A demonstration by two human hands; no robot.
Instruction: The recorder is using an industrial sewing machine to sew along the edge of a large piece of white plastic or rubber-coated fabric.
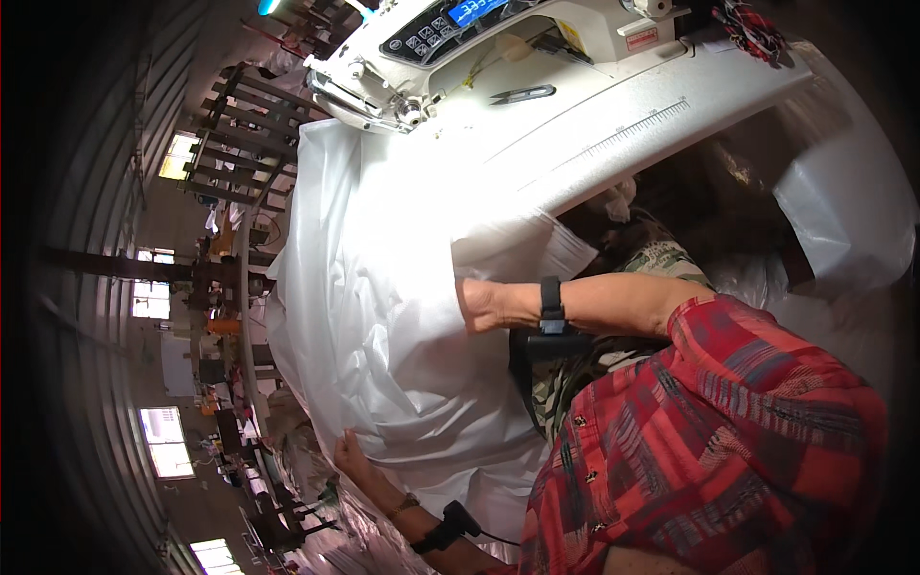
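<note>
A large sheet of thin, shiny white material point(383, 355) hangs in folds from the sewing machine's bed and spreads over my lap. At its lower left edge, my left hand point(356, 460) is closed, with a gathered part of the sheet in its fingers. My right hand point(481, 305) reaches in from the right at the sheet's middle; its fingers are hidden under a fold, so their grip does not show. Above both hands stands a white sewing machine point(407, 101), its needle area over the sheet's upper end. Strong glare washes out the material there.
Thread snips point(523, 94) lie on the white machine table point(613, 134), which has a printed ruler near its front edge. A checked cloth bundle point(749, 31) sits at the far right. More pale sheeting point(843, 211) hangs off the table's right end. A slatted rack point(244, 139) stands left.
</note>
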